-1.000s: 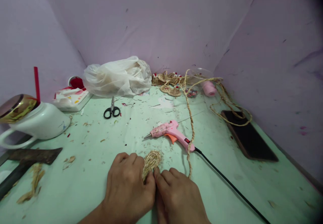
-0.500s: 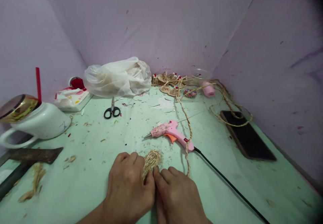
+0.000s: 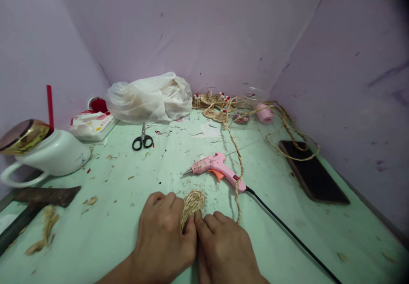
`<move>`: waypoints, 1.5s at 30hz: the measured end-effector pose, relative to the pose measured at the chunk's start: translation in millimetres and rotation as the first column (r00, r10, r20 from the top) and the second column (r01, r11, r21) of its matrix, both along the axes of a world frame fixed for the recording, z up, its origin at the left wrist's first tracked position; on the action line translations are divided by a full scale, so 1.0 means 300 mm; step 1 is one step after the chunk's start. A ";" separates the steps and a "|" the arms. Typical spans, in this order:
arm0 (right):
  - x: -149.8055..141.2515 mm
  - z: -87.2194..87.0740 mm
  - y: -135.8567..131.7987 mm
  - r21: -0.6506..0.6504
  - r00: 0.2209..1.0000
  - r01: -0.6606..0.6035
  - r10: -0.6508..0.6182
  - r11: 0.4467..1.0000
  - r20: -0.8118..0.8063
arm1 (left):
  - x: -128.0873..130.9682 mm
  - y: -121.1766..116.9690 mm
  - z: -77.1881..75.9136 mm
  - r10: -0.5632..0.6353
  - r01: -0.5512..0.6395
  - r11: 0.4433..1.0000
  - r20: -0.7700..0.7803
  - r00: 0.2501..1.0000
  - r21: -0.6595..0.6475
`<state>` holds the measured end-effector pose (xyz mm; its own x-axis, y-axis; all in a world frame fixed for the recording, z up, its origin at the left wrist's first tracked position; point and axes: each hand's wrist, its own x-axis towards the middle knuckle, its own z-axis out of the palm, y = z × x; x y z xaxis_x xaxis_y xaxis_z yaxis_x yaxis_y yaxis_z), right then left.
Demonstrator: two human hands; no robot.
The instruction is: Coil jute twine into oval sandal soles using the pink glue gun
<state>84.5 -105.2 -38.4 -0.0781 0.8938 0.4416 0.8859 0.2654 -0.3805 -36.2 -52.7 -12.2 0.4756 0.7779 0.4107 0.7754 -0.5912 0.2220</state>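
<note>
A flat coil of braided straw rope (image 3: 193,203) shows between my hands at the lower middle. Closed around its left side is my left hand (image 3: 166,230), thumb against the lower edge. My right hand (image 3: 226,243) pinches the coil's lower right edge, its fingertips touching the left thumb; the pinched part is hidden. A length of twisted rope (image 3: 235,147) runs from the back of the table down behind my right hand. Just beyond the hands lies a pink glue gun (image 3: 215,166), nozzle to the left, with the rope crossing its handle.
Black-handled scissors (image 3: 142,140), a white plastic bag (image 3: 150,98) and finished rope pieces with beads (image 3: 217,109) lie farther back. On the left are a white mug (image 3: 60,154) and a hammer-like tool (image 3: 41,198). A phone (image 3: 315,175) and the gun's black cord (image 3: 287,228) occupy the right.
Almost nothing differs. Both hands keep the same hold on the coil, and the view has shifted very slightly.
</note>
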 end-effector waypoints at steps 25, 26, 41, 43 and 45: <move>0.132 0.062 0.134 -0.429 0.993 -0.107 0.072 0.897 -0.096 | -0.018 -0.007 -0.021 0.009 -0.001 0.985 0.042 0.999 -0.174; 0.134 0.066 0.139 -0.429 0.989 -0.127 0.081 0.894 -0.123 | -0.018 -0.005 -0.019 0.005 0.002 0.983 0.038 0.999 -0.186; 0.153 0.076 0.087 -0.141 0.897 -0.040 -0.026 0.989 -0.441 | -0.018 0.037 0.044 0.309 -0.230 0.903 0.177 0.934 -0.364; 0.131 0.085 0.094 -0.196 0.874 -0.059 -0.044 0.979 -0.483 | -0.011 0.037 0.050 0.365 -0.203 0.849 0.265 0.893 -0.487; 0.112 0.099 0.108 -0.226 0.828 -0.074 -0.066 0.971 -0.556 | -0.003 0.035 0.053 0.371 -0.125 0.805 0.326 0.870 -0.581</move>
<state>118.0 -72.9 -8.6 0.1144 0.9742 0.1944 0.5028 0.1120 -0.8571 -37.1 -42.3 3.7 0.1202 0.9927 0.0098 0.6423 -0.0853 0.7617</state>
